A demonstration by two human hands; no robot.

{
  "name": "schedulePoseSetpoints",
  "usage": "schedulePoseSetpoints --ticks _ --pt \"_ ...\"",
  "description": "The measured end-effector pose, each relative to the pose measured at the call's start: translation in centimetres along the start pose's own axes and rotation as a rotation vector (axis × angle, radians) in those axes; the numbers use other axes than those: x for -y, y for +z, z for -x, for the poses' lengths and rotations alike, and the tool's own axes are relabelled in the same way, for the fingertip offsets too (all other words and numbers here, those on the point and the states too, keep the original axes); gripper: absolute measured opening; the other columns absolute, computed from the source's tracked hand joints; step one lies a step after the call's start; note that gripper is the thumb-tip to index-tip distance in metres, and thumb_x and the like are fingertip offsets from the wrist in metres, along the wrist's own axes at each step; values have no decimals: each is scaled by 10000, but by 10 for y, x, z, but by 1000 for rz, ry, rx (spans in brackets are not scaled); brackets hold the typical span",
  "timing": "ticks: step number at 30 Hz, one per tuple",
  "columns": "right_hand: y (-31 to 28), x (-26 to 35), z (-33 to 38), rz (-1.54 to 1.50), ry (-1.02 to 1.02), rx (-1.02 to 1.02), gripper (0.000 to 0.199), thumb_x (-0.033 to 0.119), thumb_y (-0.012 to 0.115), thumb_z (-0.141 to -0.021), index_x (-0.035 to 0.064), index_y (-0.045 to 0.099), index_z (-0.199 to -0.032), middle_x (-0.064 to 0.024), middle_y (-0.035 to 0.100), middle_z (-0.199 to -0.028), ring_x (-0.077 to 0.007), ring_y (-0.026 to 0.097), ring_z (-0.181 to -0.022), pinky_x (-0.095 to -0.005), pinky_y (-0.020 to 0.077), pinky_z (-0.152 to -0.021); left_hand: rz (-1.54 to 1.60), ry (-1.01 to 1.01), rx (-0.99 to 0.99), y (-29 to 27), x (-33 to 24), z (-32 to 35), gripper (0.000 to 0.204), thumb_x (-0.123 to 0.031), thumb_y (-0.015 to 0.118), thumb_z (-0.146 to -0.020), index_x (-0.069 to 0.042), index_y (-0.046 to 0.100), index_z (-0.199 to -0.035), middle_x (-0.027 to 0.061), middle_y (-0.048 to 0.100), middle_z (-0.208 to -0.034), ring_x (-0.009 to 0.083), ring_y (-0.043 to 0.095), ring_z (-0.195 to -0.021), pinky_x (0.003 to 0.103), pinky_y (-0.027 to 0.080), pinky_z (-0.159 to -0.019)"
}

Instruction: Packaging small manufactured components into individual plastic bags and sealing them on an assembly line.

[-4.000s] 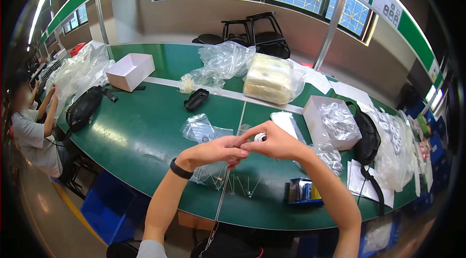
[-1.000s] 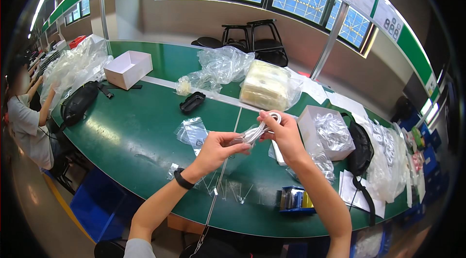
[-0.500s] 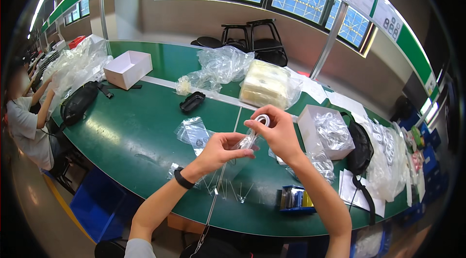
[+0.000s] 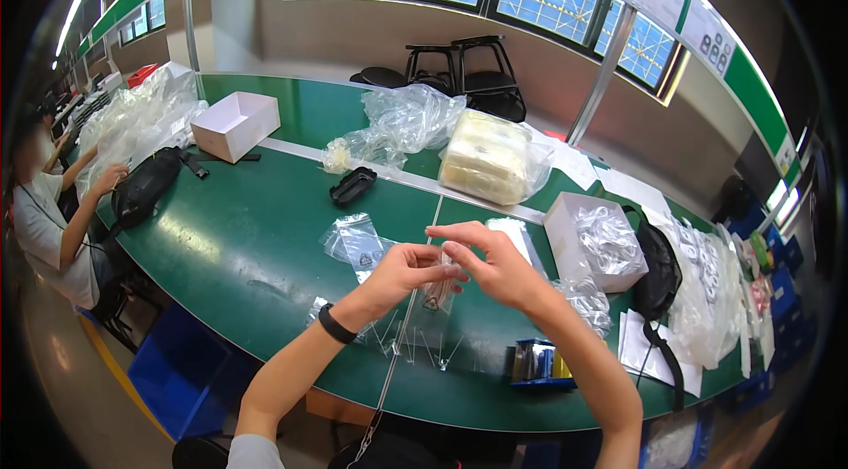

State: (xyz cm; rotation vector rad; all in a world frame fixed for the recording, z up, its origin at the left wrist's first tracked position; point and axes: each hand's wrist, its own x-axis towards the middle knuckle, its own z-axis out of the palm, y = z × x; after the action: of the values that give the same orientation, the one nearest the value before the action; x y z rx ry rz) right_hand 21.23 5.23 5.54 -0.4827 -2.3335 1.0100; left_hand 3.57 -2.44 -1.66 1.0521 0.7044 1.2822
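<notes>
My left hand (image 4: 402,279), with a black band on its wrist, pinches a small clear plastic bag (image 4: 436,294) over the middle of the table. Something pale shows faintly inside the bag; my fingers hide most of it. My right hand (image 4: 495,266) hovers over the bag's upper end, fingers stretched leftward and thumb close to the left fingertips. Beyond my left hand lie several flat clear bags (image 4: 358,244). A white flat packet (image 4: 517,239) rests beyond my right hand, beside a white box (image 4: 565,244) filled with bagged white cables (image 4: 608,239).
A blue tray (image 4: 541,363) of small parts sits near the front edge. Thin pale pieces (image 4: 442,361) lie nearby. Further back are a black case (image 4: 352,187), a wrapped foam-like block (image 4: 486,160) and a white box (image 4: 236,126). A co-worker (image 4: 53,222) sits at left.
The white coiled cable in my right hand has gone from sight at the bag. My right hand has lowered toward the bag, its fingers straightening. The co-worker's hands have moved.
</notes>
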Motion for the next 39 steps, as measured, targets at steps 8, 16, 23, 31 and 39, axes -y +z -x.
schedulePoseSetpoints --ticks 8,16,23,31,39 --pt "-6 -20 1 -116 247 -187 249 223 698 -947 -19 705 -1006 -130 707 -1042 -179 672 -870 -315 538 -739 -232 212 -142 5 0 -1 256 -80 704 -947 26 682 -1180 99 746 -1045 157 716 -936 287 564 -836" --pt "-18 6 3 193 158 -57 171 152 748 -886 -14 724 -919 -44 684 -932 -118 649 -845 -276 513 -721 -177 282 -182 11 -1 0 362 -33 728 -916 26 607 -1252 100 724 -1099 160 714 -955 281 567 -849" --pt "-28 4 3 10 161 51 175 124 744 -860 -36 733 -932 -108 697 -901 -190 683 -839 -325 539 -791 -312 309 -183 14 -8 4 458 -29 761 -887 25 571 -1299 106 722 -1118 156 706 -993 273 563 -872" --pt "-21 29 11 109 20 -109 83 68 718 -874 3 672 -897 -60 669 -934 -168 670 -847 -300 529 -725 -168 170 46 10 -12 3 461 -43 750 -901 -3 576 -1326 93 723 -1113 140 682 -1037 279 553 -879" --pt "-12 38 14 448 -170 -337 73 36 704 -854 20 640 -886 -82 659 -894 -222 670 -791 -317 529 -679 -245 98 108 9 -4 5 409 -119 704 -960 -24 581 -1338 91 727 -1098 120 667 -1006 264 533 -836"
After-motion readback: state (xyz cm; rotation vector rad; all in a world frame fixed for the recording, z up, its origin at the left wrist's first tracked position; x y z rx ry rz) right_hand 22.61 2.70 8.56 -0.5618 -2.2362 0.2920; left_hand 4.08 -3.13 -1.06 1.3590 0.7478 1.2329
